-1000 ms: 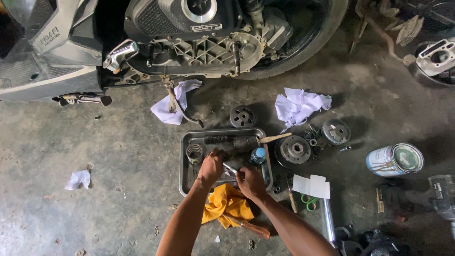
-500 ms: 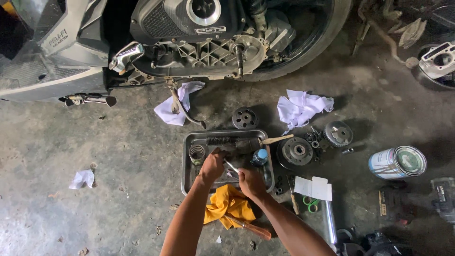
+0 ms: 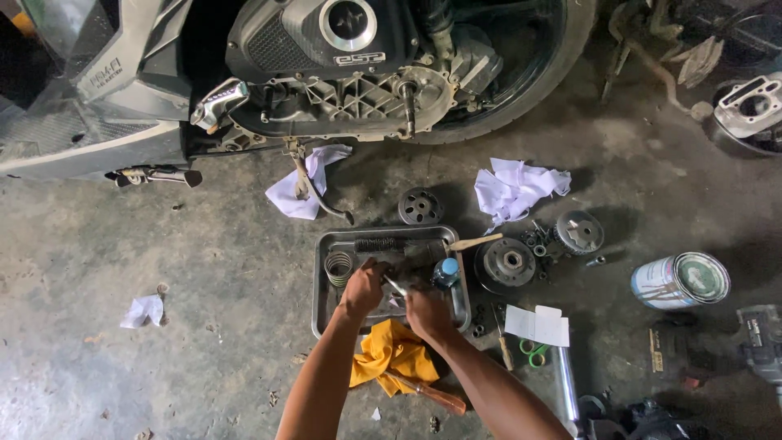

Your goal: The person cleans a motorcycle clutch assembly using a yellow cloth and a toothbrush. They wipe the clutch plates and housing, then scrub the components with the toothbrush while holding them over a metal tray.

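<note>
Workshop floor of stained grey concrete (image 3: 163, 375), seen from above, with a scooter (image 3: 326, 73) standing at the top of the view, its transmission side cover off and the crankcase shafts exposed. Directly ahead of both hands lies a shallow metal tray (image 3: 319, 310). The left hand (image 3: 364, 287) is curled shut over the middle of the tray; what it grips is hidden by the fingers. The right hand (image 3: 427, 312), also closed, holds a small slender metal piece (image 3: 395, 285) that bridges the gap towards the left hand. Beyond the left hand, inside the tray, rest a coil spring (image 3: 338, 265) and a dark brush (image 3: 379, 244); just beyond the right hand stands a small blue-capped bottle (image 3: 445, 274). To the right of the right hand, on the floor, sit a clutch assembly (image 3: 505, 263) and a second round drive part (image 3: 577, 232), with a paint tin (image 3: 681, 280) further out. A yellow rag (image 3: 391, 354) lies under the forearms. Judged from this layout, disassembly appears complete and work on the small parts is under way; refitting looks not yet begun.
</note>
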